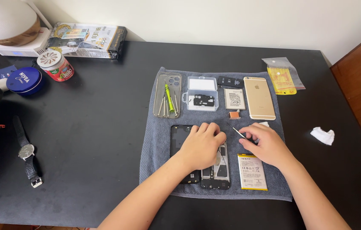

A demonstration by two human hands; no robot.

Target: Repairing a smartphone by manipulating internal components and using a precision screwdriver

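- Head view: the left hand [202, 144] lay curled, fingers drawn together, pressing down on the opened smartphone [216, 170] at lower centre of the frame, apparently to keep its frame from sliding on the cloth.
- The right hand [265, 142] was pinched shut on a pair of thin tweezers [236, 132], their tip angled up and left toward the top of the phone, just beside the left hand's knuckles; a fine grip like that suited small parts.
- The phone's black back cover [180, 142] lay just left of the phone, partly under the left hand, set aside but close.
- A white-and-yellow battery [252, 171] rested right of the phone, below the right wrist, out of the working spot.
- Everything sat on a grey towel [155, 145] spread over the black table [95, 140], probably as padding and to stop small pieces rolling.
- Along the towel's upper edge, a clear phone case [167, 95] served as a tray for a green-handled screwdriver [169, 99] and bits, beside a clear plastic box [202, 94] holding a dark component, a second smaller battery [234, 99] and a gold smartphone [259, 98] lying face down.
- A wristwatch [27, 151] lay at far left, and a crumpled white tissue [323, 135] at right, both well apart from the work.
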